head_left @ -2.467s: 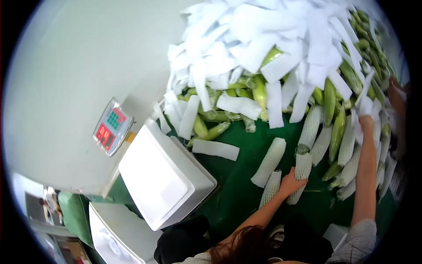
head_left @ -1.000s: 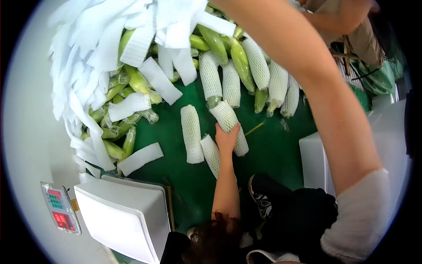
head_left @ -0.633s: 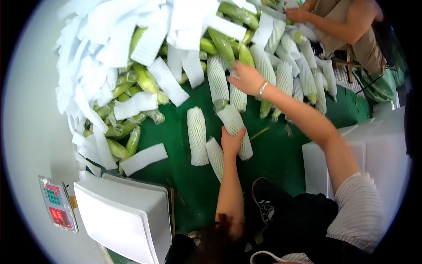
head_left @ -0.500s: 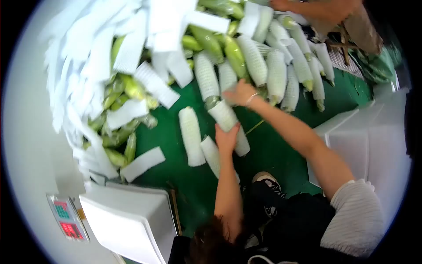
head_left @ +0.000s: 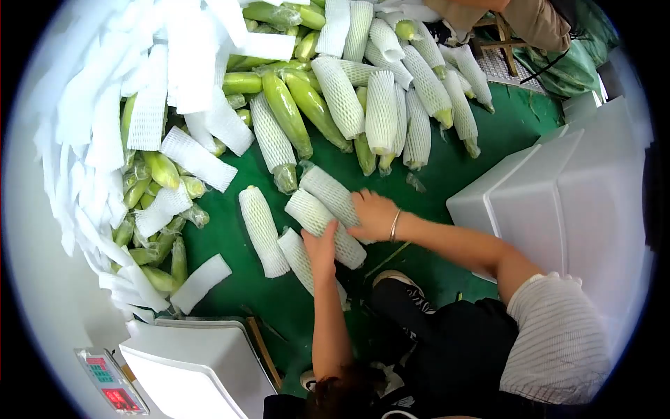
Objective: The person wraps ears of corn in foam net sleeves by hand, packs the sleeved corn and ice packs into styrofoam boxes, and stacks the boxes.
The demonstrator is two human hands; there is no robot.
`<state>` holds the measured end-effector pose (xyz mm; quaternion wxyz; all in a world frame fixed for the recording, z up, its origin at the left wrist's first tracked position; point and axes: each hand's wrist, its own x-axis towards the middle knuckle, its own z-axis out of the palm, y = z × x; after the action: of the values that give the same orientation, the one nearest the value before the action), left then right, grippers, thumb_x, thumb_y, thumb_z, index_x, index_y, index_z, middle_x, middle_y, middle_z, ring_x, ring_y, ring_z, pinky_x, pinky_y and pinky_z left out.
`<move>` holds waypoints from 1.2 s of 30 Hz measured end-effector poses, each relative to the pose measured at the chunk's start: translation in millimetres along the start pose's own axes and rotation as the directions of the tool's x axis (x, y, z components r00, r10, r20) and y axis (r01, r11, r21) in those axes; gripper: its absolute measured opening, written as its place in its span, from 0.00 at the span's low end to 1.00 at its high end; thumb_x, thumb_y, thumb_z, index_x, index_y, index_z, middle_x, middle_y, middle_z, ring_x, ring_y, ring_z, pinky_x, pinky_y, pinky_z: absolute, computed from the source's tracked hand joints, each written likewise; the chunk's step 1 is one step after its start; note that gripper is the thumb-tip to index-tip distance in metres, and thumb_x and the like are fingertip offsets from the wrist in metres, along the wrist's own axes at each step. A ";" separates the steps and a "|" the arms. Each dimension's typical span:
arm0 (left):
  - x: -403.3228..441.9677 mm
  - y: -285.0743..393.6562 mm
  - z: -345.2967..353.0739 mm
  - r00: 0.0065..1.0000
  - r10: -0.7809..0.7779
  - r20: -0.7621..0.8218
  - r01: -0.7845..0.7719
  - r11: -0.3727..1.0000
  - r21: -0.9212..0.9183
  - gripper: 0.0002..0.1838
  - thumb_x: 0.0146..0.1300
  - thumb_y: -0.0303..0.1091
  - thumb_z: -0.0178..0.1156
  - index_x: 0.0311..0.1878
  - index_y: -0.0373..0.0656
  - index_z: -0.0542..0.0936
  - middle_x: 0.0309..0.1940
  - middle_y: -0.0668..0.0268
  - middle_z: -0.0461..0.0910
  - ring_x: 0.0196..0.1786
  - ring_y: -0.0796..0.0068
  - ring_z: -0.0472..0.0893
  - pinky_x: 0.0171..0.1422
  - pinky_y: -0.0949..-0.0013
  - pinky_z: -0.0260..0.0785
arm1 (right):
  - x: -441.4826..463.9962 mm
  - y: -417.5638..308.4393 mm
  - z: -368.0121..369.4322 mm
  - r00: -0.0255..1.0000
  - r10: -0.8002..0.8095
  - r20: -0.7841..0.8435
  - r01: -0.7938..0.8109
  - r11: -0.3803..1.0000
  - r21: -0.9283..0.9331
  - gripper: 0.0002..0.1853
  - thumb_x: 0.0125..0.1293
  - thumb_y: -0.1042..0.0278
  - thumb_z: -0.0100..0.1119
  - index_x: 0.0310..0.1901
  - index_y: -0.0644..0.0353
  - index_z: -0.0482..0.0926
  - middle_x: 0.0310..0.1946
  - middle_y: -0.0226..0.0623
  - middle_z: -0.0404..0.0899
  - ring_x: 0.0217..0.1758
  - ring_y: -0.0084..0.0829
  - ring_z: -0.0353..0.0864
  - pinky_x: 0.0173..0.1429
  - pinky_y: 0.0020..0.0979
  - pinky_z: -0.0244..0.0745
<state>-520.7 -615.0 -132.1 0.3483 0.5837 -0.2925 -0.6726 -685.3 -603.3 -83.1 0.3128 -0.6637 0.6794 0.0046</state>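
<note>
Long green vegetables in white foam net sleeves lie on the green floor before me. My left hand (head_left: 320, 251) is closed around a sleeved vegetable (head_left: 311, 211), thumb along its side. Right beside it, my right hand (head_left: 377, 216) grips the lower end of a second sleeved vegetable (head_left: 326, 190); its fingertips are partly hidden. Another sleeved vegetable (head_left: 296, 257) lies under my left wrist, and one more (head_left: 264, 230) rests to the left.
Plastic-wrapped green vegetables (head_left: 285, 112) and loose foam sleeves (head_left: 199, 159) are heaped at far left. More sleeved vegetables (head_left: 380, 112) lie ahead. White bins (head_left: 516, 181) stand right, a white box (head_left: 202, 356) and scale (head_left: 112, 380) lower left. Another person's leg (head_left: 534, 24) shows top right.
My right hand has drawn a sleeved vegetable out of the row toward me, beside the one under my left hand. The whole view has shifted, so the heap appears farther left.
</note>
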 end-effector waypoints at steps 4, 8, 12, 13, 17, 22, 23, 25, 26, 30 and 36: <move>-2.7 4.4 0.5 0.998 -0.068 -0.014 0.068 0.996 0.054 0.43 0.48 0.39 0.70 0.63 0.31 0.60 0.57 0.50 0.69 0.57 0.57 0.72 0.58 0.60 0.66 | 63.5 -13.1 -122.0 0.656 0.008 -0.755 0.111 0.988 0.107 0.33 0.55 0.67 0.60 0.58 0.75 0.57 0.53 0.63 0.63 0.54 0.57 0.68 0.60 0.44 0.67; -1.5 0.6 -4.8 0.998 -0.059 -0.018 0.061 0.991 0.120 0.47 0.48 0.38 0.70 0.68 0.31 0.56 0.61 0.49 0.66 0.59 0.55 0.70 0.61 0.60 0.64 | 171.2 27.9 -154.4 0.766 0.344 -0.543 -0.287 0.939 0.190 0.40 0.50 0.55 0.67 0.56 0.76 0.60 0.53 0.57 0.70 0.55 0.53 0.72 0.58 0.42 0.70; -2.5 2.2 -12.3 0.997 -0.053 -0.059 0.050 0.997 -0.050 0.45 0.48 0.35 0.69 0.68 0.32 0.57 0.60 0.50 0.67 0.58 0.56 0.71 0.60 0.60 0.66 | 140.6 23.1 -137.2 0.803 0.474 -0.362 -0.167 0.762 0.626 0.44 0.41 0.48 0.71 0.54 0.73 0.68 0.48 0.58 0.76 0.50 0.48 0.78 0.56 0.36 0.72; -5.6 11.0 -13.9 1.000 -0.021 -0.011 0.019 0.983 -0.182 0.42 0.49 0.33 0.68 0.66 0.32 0.59 0.57 0.52 0.69 0.56 0.58 0.72 0.58 0.60 0.67 | 118.3 22.5 -123.0 0.864 0.321 -0.389 -0.069 0.839 0.539 0.43 0.41 0.48 0.71 0.54 0.73 0.68 0.48 0.58 0.76 0.50 0.48 0.78 0.56 0.37 0.72; 4.5 19.3 -15.0 0.996 -0.014 0.092 0.034 0.975 -0.220 0.33 0.52 0.29 0.65 0.61 0.31 0.65 0.49 0.56 0.75 0.51 0.61 0.76 0.55 0.60 0.69 | 49.8 25.5 -48.8 0.971 0.070 -0.227 0.015 0.935 0.355 0.39 0.43 0.51 0.69 0.52 0.73 0.69 0.47 0.55 0.77 0.51 0.48 0.77 0.55 0.37 0.72; 16.8 11.7 -13.1 0.939 -0.122 0.323 0.247 0.890 -0.384 0.35 0.51 0.30 0.66 0.63 0.34 0.64 0.54 0.55 0.74 0.52 0.60 0.76 0.60 0.59 0.67 | 23.1 51.4 -25.2 0.952 -0.019 0.306 -0.299 0.161 0.941 0.28 0.51 0.64 0.63 0.55 0.65 0.71 0.46 0.39 0.78 0.49 0.34 0.77 0.54 0.37 0.72; 5.1 15.2 -10.4 0.943 -0.075 0.323 0.192 0.918 -0.348 0.35 0.50 0.30 0.66 0.63 0.36 0.64 0.54 0.56 0.74 0.53 0.60 0.76 0.61 0.59 0.66 | 10.9 45.6 -23.8 0.961 -0.098 0.259 -0.244 0.138 0.960 0.26 0.53 0.67 0.61 0.56 0.63 0.71 0.46 0.35 0.77 0.50 0.30 0.77 0.54 0.37 0.72; -22.9 44.2 -5.5 0.965 0.053 0.255 0.042 0.934 -0.354 0.36 0.49 0.29 0.67 0.63 0.37 0.65 0.53 0.57 0.75 0.53 0.62 0.76 0.61 0.60 0.66 | -20.2 3.2 -62.4 0.983 -0.103 0.149 -0.115 0.278 0.954 0.30 0.49 0.72 0.61 0.58 0.62 0.70 0.50 0.34 0.77 0.53 0.31 0.75 0.59 0.36 0.69; -47.8 65.5 -13.2 0.976 0.113 0.188 -0.033 0.923 -0.384 0.36 0.48 0.29 0.67 0.63 0.37 0.65 0.52 0.58 0.75 0.53 0.63 0.76 0.61 0.60 0.66 | -33.0 -21.9 -82.5 0.994 -0.056 0.098 -0.084 0.215 0.973 0.32 0.47 0.75 0.61 0.59 0.64 0.69 0.51 0.37 0.77 0.54 0.32 0.76 0.59 0.35 0.70; -162.9 168.5 -83.3 0.851 0.506 -0.140 -0.525 0.825 -0.209 0.37 0.46 0.29 0.69 0.62 0.36 0.67 0.50 0.62 0.76 0.52 0.70 0.75 0.61 0.64 0.64 | -67.0 -161.5 -155.3 0.897 -0.381 -0.225 0.371 0.371 0.852 0.32 0.45 0.78 0.62 0.57 0.69 0.68 0.49 0.42 0.78 0.48 0.31 0.80 0.54 0.32 0.74; -324.6 217.7 -225.9 0.424 0.342 -0.839 -0.790 0.593 -0.158 0.31 0.56 0.47 0.60 0.61 0.39 0.69 0.54 0.58 0.74 0.54 0.61 0.75 0.58 0.55 0.69 | -73.3 -424.0 -133.0 0.325 -0.944 -0.049 0.669 0.193 0.718 0.17 0.45 0.58 0.70 0.31 0.65 0.82 0.26 0.40 0.83 0.27 0.31 0.80 0.31 0.33 0.75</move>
<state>-245.0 -476.7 197.5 0.7964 0.5349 -0.1131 -0.2587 -363.0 -644.0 228.9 0.5963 -0.7575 0.0816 -0.2528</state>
